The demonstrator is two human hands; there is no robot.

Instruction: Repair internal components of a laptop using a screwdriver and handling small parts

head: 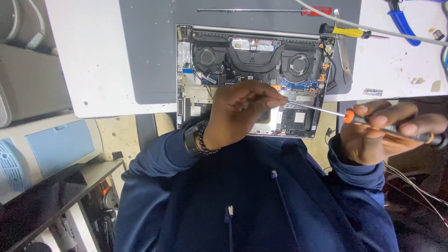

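An opened laptop (252,51) lies bottom-up on a grey mat (149,46), its two fans, heat pipes and boards exposed. My left hand (240,112) hovers over the laptop's lower half, fingers pinched on the tip of a thin screwdriver shaft. My right hand (382,133) grips the black and orange handle of that screwdriver (354,116), off the laptop's right edge. The shaft runs nearly level between the two hands. Whatever sits under my left hand is hidden.
A red-handled screwdriver (317,10) and a yellow-handled one (347,31) lie at the mat's far edge. Blue-handled pliers (403,21) rest on the white table (93,56) at top right. A grey cable (373,28) crosses there. Boxes and a shelf stand at left.
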